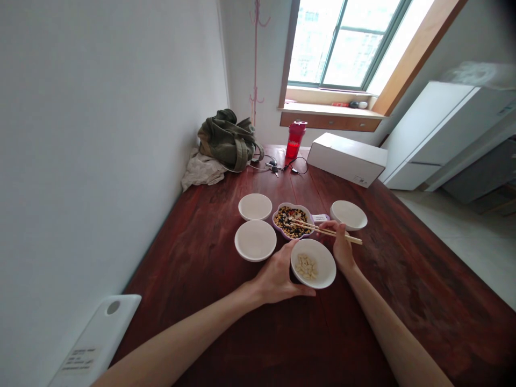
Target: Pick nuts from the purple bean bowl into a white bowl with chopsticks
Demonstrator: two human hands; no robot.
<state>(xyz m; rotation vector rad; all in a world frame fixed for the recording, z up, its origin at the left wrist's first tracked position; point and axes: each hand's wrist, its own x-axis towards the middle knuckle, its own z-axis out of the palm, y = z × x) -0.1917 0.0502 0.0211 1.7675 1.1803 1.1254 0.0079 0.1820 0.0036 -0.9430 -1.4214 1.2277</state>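
Observation:
My left hand (278,277) is closed around the left side of a white bowl (328,269), which is tilted a little toward me. Pale flat seeds (306,266) lie at the bottom of that bowl. In my right hand (342,247) is a pair of wooden chopsticks (338,233), their tips reaching into a purple flower-shaped dish (275,228). Mixed beans and seeds (291,221) of black, yellow, red and white fill the dish. Whether the chopstick tips pinch a seed is too small to tell.
Two white bowls (255,207) stand left of the dish, another white bowl (349,215) right of it. Farther back are a green bag (229,140), keys (274,170), a red bottle (296,140) and a white box (346,158). A white board (97,341) lies by the left wall.

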